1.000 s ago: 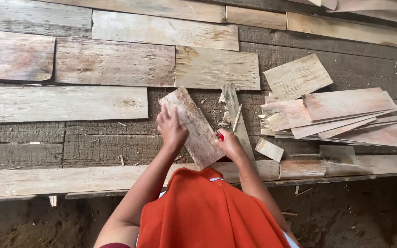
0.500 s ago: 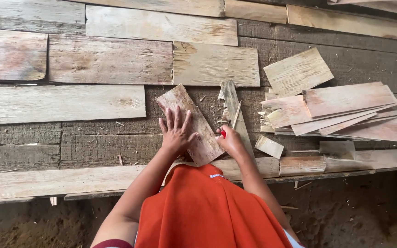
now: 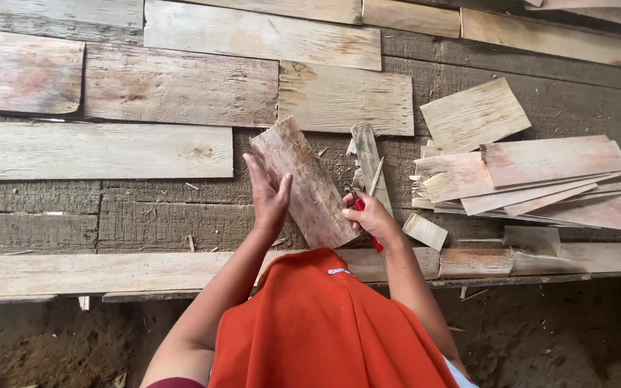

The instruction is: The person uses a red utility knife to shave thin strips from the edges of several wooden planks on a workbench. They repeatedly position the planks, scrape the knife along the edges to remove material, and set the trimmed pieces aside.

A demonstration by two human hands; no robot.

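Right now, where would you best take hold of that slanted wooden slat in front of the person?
Probably by its long edges near the lower end. The slat is thin, flat and tilted, so the left hand comes from its left edge while the right hand, holding a red tool, steadies the lower right corner.

No packages, signs or screens; only a tiny white label [image 3: 337, 271] on the orange garment [image 3: 325, 323].

Both hands [image 3: 270, 197] [image 3: 369, 215] forward, left fingers spread
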